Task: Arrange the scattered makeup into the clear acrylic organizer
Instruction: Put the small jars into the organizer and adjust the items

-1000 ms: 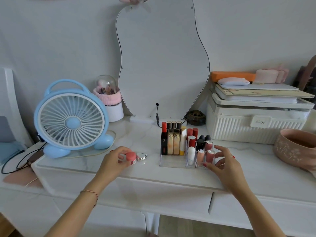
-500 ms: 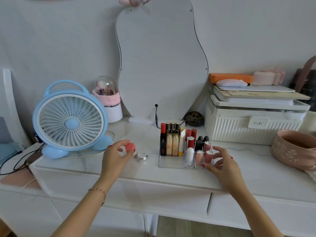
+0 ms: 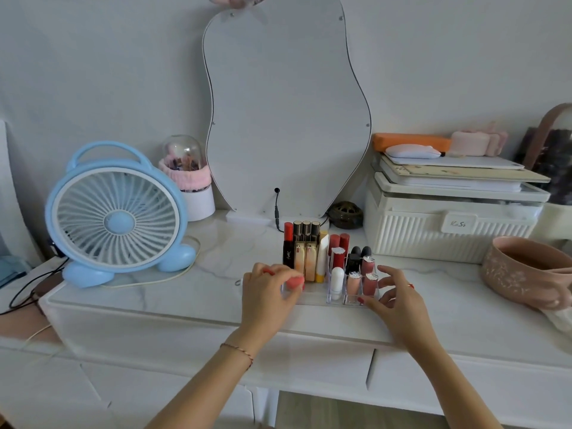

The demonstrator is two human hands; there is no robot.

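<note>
The clear acrylic organizer point(image 3: 312, 297) stands on the white marble tabletop, holding several upright lipsticks and tubes point(image 3: 322, 255). My left hand point(image 3: 267, 295) is shut on a small item with a coral-pink cap point(image 3: 294, 282) and holds it over the organizer's front left compartment. Fingers spread, my right hand point(image 3: 397, 300) rests against the organizer's front right corner, holding nothing. A small silver item point(image 3: 237, 282) peeks out just left of my left hand, mostly hidden.
A blue desk fan point(image 3: 116, 218) and its cord sit at the left. Behind the organizer stands a wavy mirror point(image 3: 288, 113); a white ribbed storage box point(image 3: 452, 224) is at the right, a pink bowl point(image 3: 526, 270) at the far right. The table's front edge is close below my hands.
My left hand lifted the coral-capped item from the table left of the organizer and carried it right to the organizer's front left. My right hand stayed at the front right corner.
</note>
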